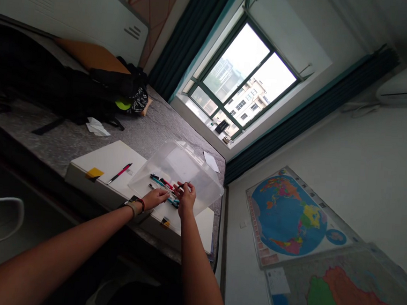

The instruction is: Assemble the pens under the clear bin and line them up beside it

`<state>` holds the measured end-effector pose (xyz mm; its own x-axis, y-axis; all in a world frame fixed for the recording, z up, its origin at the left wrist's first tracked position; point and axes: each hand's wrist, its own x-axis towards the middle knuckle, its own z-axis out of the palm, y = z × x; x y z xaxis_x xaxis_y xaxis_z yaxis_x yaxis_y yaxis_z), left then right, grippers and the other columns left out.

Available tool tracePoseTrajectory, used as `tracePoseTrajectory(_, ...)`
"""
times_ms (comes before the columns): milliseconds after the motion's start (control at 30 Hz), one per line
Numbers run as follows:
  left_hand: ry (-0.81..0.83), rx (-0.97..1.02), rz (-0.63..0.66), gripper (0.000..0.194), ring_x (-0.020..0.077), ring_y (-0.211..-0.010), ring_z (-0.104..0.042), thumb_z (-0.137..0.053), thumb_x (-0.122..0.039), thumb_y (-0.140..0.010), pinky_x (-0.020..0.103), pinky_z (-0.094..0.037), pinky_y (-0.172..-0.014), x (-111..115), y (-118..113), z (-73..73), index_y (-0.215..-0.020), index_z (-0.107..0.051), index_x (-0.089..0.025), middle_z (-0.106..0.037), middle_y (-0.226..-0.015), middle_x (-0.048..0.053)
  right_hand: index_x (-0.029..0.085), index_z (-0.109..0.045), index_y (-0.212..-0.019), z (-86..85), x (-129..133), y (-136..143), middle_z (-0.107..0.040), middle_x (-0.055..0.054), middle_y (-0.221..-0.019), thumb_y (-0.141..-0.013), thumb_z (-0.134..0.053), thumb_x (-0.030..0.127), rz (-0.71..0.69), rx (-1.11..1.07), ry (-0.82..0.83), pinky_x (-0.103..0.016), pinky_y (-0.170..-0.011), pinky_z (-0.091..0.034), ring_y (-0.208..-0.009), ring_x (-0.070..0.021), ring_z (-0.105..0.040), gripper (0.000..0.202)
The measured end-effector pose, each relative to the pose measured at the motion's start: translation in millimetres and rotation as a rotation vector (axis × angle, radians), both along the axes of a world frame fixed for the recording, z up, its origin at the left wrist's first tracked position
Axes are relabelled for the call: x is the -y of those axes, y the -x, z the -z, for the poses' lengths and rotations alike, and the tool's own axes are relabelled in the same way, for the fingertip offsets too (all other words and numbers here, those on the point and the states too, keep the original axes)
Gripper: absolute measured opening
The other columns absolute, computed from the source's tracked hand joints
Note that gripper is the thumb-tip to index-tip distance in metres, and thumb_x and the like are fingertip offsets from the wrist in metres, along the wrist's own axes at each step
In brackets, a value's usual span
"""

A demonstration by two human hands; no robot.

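Note:
Several pens [156, 179] in black, teal and red lie together in a translucent plastic box [207, 190] just beyond my hands. My right hand [187, 200] is at the near side of the box, its fingers pinched on a thin dark pen [183, 185]. To its left, my left hand [155, 198] is closed with thumb and fingertips together beside the pens; what they hold, if anything, is too small to make out. A red and black pen [119, 173] rests on a white box [113, 157] left of the plastic box.
The white boxes, with yellow and black tape [95, 173], sit on a grey mattress [167, 119]. Crumpled paper [97, 127] and a dark bag [67, 90] lie at the left. A white sheet [211, 161] lies behind the plastic box. Maps [290, 215] hang on the right wall.

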<state>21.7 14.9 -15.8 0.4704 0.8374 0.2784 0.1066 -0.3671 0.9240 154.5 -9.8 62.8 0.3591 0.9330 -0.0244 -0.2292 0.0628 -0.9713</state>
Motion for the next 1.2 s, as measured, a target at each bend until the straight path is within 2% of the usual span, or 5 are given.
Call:
tracePoseTrajectory(233,-0.017,-0.012,-0.017,0.041,0.0147,-0.062,-0.047,-0.041,-0.05,-0.085,0.026,-0.034,-0.062,-1,0,1.0,-0.06,-0.051,-0.018,-0.051,-0.059,-0.001,0.022,-0.042,-0.097,-3.7,5,1,-0.073,-0.008,-0.101,-0.084,-0.063,0.035,0.027,-0.113,0.019,-0.031,-0.07,-0.058,-0.086,-0.0212,-0.072,0.028)
tracePoseTrajectory(467,-0.03,0.003,-0.069,0.036,0.0142,-0.062,-0.046,-0.045,-0.047,-0.083,0.026,-0.034,-0.062,-2,-1,2.5,-0.061,-0.051,-0.018,-0.051,-0.061,-0.001,0.021,-0.045,-0.088,5.0,7,-3,-0.072,-0.008,-0.105,-0.091,-0.049,0.024,0.033,-0.273,0.098,-0.034,-0.081,-0.057,-0.093,-0.0192,-0.071,0.006)
tracePoseTrajectory(633,-0.017,0.043,-0.116,0.03,0.0136,-0.063,-0.047,-0.052,-0.046,-0.079,0.024,-0.035,-0.062,-1,-2,2.2,-0.07,-0.056,-0.018,-0.054,-0.066,-0.002,0.019,-0.05,-0.08,19.7,10,-6,-0.072,-0.009,-0.104,-0.091,-0.043,0.017,0.028,-0.392,0.224,-0.032,-0.084,-0.056,-0.094,-0.0175,-0.07,0.013)
tracePoseTrajectory(833,0.024,0.045,-0.164,0.028,0.012,-0.059,-0.046,-0.062,-0.045,-0.073,0.023,-0.036,-0.059,2,1,-4.6,-0.074,-0.057,-0.018,-0.053,-0.065,-0.003,0.019,-0.056,-0.08,36.1,13,-10,-0.072,-0.008,-0.101,-0.087,-0.047,0.016,0.0,-0.43,0.263,-0.031,-0.081,-0.055,-0.095,-0.0167,-0.069,0.011)
tracePoseTrajectory(1200,0.073,0.108,-0.132,0.034,0.011,-0.054,-0.045,-0.069,-0.043,-0.067,0.022,-0.035,-0.053,1,-1,0.7,-0.089,-0.061,-0.018,-0.053,-0.061,-0.005,0.018,-0.063,-0.086,48.9,17,-3,-0.073,-0.005,-0.091,-0.084,-0.055,0.021,-0.055,-0.383,0.31,-0.026,-0.074,-0.054,-0.079,-0.0156,-0.068,0.009)
